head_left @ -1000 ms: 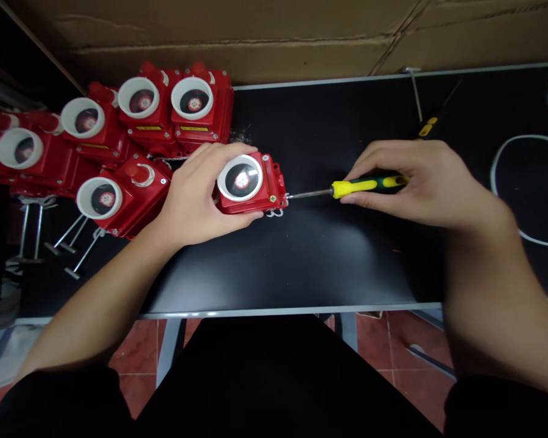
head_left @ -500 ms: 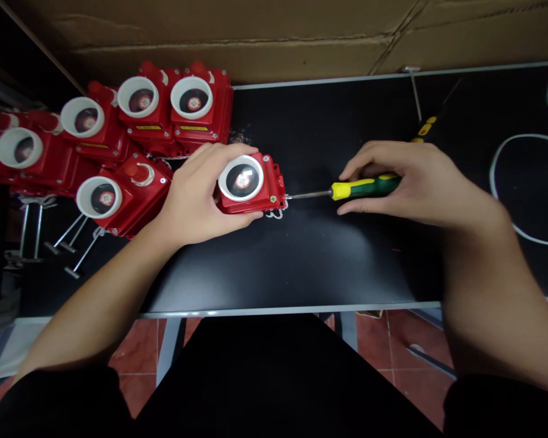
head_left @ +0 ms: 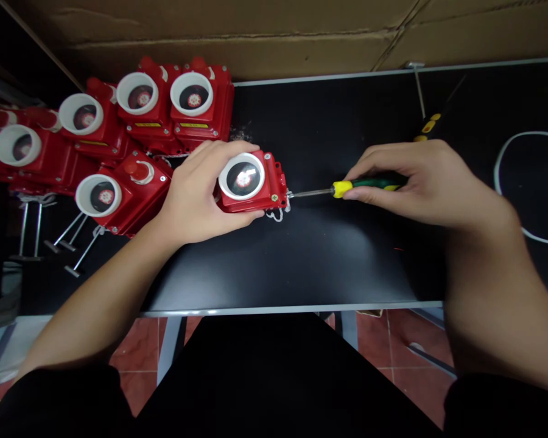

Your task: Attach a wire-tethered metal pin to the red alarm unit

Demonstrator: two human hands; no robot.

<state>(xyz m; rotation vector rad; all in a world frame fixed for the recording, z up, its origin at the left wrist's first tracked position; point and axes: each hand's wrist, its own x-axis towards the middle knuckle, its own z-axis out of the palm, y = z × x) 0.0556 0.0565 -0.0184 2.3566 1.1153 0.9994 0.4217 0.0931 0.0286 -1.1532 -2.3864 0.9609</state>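
My left hand (head_left: 196, 198) wraps round a red box (head_left: 270, 182) with a white-rimmed round window, holding it down on the black table. A white cord (head_left: 274, 214) hangs out at the box's right end. In my right hand (head_left: 415, 179) is a screwdriver (head_left: 375, 182) with a green and yellow handle, lying level. Its shaft points left and the tip meets the right end of the red box, beside the cord. What the tip sits in is too small to make out.
Several similar red boxes (head_left: 201, 118) stand at the left, close to my left hand. Small metal T-shaped rods (head_left: 81, 255) lie below them. A second yellow-handled tool (head_left: 430, 125) and a white cable loop (head_left: 497, 167) are on the right. Cardboard (head_left: 301, 55) rises behind the table (head_left: 265, 274).
The fingers of my right hand have shifted round the screwdriver handle, the thumb now lying over its yellow collar. The tip and the red box stay together at nearly the same place.
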